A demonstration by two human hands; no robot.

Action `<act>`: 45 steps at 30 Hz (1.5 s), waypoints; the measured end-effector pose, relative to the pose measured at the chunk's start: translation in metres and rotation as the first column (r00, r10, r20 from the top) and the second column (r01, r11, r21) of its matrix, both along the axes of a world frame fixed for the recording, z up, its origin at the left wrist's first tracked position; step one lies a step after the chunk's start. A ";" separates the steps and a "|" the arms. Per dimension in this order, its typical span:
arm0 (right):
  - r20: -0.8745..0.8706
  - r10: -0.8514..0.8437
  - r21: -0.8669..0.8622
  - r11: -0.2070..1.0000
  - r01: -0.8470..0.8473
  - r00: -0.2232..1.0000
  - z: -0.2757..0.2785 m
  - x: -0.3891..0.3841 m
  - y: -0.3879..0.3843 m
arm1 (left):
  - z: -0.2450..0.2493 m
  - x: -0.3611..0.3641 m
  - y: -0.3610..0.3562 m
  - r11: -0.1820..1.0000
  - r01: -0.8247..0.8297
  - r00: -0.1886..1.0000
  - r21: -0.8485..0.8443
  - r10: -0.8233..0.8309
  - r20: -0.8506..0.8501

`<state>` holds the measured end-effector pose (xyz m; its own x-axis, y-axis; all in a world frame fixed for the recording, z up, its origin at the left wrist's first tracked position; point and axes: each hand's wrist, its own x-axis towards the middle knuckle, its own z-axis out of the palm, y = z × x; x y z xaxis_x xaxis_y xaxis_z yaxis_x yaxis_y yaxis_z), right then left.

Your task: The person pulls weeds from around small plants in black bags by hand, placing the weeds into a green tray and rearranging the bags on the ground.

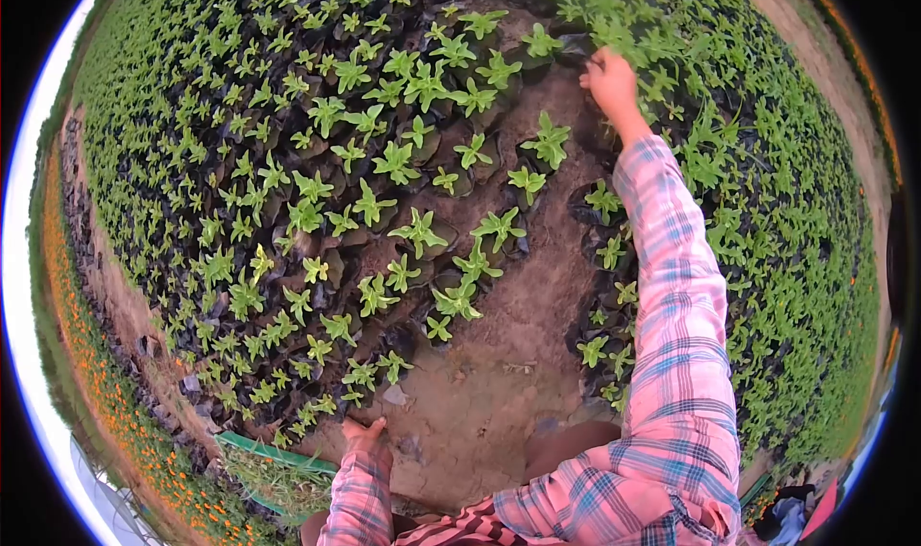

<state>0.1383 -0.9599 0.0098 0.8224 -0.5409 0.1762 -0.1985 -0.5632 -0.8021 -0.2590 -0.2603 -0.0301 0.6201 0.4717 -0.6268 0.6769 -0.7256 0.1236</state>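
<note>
My right hand (608,83) reaches far out to the upper right, its fingers closed in a pinch at the edge of a black plastic seedling bag (574,51). A green seedling (542,42) stands just left of that bag. Low in the view, my left hand (365,437) rests on the soil beside the near edge of the bagged plants, thumb apart from the fingers. It appears to hold nothing. Between the hands, bagged seedlings (418,232) stand upright in loose rows, and one seedling (549,143) sits close to the bare strip.
Bare brown soil (518,354) runs between the plant blocks. Denser, taller plants (767,210) fill the right side. A green-edged container (278,453) of cut weeds lies at lower left, near orange flowers (115,402). Cloth items (791,517) lie at lower right.
</note>
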 end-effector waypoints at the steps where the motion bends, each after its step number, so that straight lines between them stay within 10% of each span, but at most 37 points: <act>1: 0.035 -0.039 0.162 0.986 0.033 0.999 0.012 -0.006 0.004 | 0.000 0.001 0.001 1.000 0.004 1.000 0.000 -0.004 -0.001; 6: 0.180 0.140 0.026 0.989 -0.147 0.974 0.042 -0.031 0.010 | 0.020 0.009 -0.016 0.999 0.052 0.998 -0.001 -0.052 -0.021; 8: -0.069 0.327 -0.506 0.803 -0.316 0.942 0.042 -0.037 0.008 | 0.026 0.012 -0.021 0.999 0.044 0.999 0.006 -0.044 -0.025; 12: -0.466 0.446 -0.588 0.490 -0.644 0.764 0.043 -0.042 0.040 | 0.009 0.004 -0.006 0.998 0.032 0.999 -0.058 -0.030 0.033; 15: -0.416 0.433 -0.555 0.576 -0.601 0.800 0.052 -0.054 0.043 | 0.015 0.010 -0.013 1.000 0.003 0.997 0.018 -0.001 -0.074; 17: 0.023 0.432 -0.705 0.646 -0.293 0.901 0.066 -0.077 0.057 | 0.030 0.016 -0.024 1.000 0.006 0.999 -0.023 -0.007 -0.053; 22: -0.087 0.471 -0.193 0.856 -0.479 0.878 0.063 -0.155 0.116 | 0.034 0.020 -0.028 0.994 -0.050 0.998 -0.097 0.046 -0.042; 26: 0.078 0.116 -0.317 0.944 -0.086 0.990 0.045 -0.144 0.082 | 0.038 0.018 -0.031 0.996 -0.012 1.000 -0.086 0.011 -0.004; 32: -0.480 -0.058 -0.470 0.859 -0.201 0.875 0.044 -0.127 0.070 | 0.032 0.020 -0.027 0.987 -0.005 1.000 -0.162 0.009 0.024; 45: 0.003 0.140 -0.363 0.923 -0.130 0.990 0.099 -0.183 0.114 | 0.034 0.023 -0.030 0.999 0.014 1.000 -0.033 -0.015 -0.022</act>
<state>-0.0447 -0.8456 0.1088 0.8750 -0.3205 0.3629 -0.0803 -0.8352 -0.5441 -0.2359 -0.2906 0.0042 0.6125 0.4420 -0.6554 0.6694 -0.7309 0.1327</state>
